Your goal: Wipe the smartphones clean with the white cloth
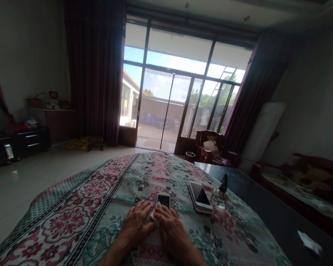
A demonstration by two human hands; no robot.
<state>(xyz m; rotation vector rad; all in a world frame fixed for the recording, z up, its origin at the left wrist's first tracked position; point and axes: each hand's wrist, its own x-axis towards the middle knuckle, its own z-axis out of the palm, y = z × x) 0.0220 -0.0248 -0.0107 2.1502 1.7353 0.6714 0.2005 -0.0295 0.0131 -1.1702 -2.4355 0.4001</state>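
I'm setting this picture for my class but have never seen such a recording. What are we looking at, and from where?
One camera, worn on a person's head, looks forward and down. The two bare hands are that person's own: the left hand and right hand rest on a floral cloth, meeting at a small white piece beside a small phone. Whether they grip it is unclear. A larger phone lies to the right, a little bottle beside it.

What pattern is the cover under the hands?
The cover is floral, pink-red and green, with dark striped bands; head view.
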